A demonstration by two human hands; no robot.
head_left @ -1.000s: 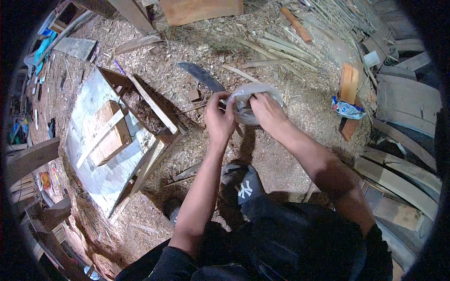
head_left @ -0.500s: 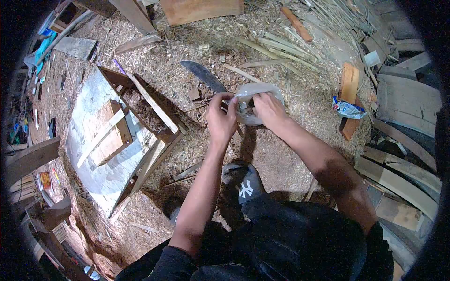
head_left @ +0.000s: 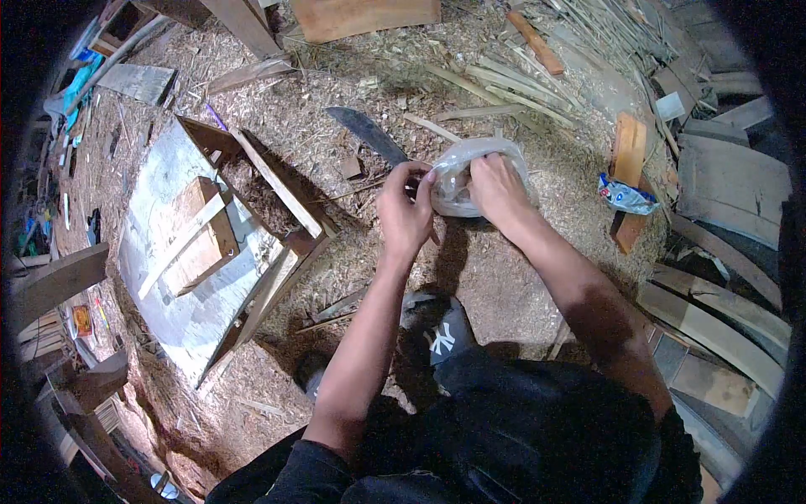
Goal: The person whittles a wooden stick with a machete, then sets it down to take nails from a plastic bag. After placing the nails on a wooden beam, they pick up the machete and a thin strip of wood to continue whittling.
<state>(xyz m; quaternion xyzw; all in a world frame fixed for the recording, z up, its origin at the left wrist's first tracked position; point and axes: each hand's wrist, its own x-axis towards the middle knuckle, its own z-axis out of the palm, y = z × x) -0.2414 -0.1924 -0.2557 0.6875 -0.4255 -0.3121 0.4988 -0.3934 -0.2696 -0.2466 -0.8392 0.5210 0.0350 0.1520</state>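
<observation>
A clear plastic bag (head_left: pixel 458 198) hangs open between my two hands, above the ground. My left hand (head_left: pixel 406 208) pinches the bag's left rim between thumb and fingers. The fingers of my right hand (head_left: pixel 502 191) reach inside the bag's mouth; their tips are hidden, and what they touch inside cannot be made out. Just beyond my left hand lies a dark curved blade (head_left: pixel 366 134), its near end hidden behind that hand.
On the left, a wooden box with a pale panel (head_left: pixel 180 323) carries a wood block (head_left: pixel 199 245). Wood strips (head_left: pixel 520 88) lie at the upper right. A blue-and-white packet (head_left: pixel 628 196) rests on boards. Curved planks (head_left: pixel 714 323) line the right side.
Both hands and the bag have shifted slightly to the right. The bag's mouth shows rounder and wider, with my right hand still in it.
</observation>
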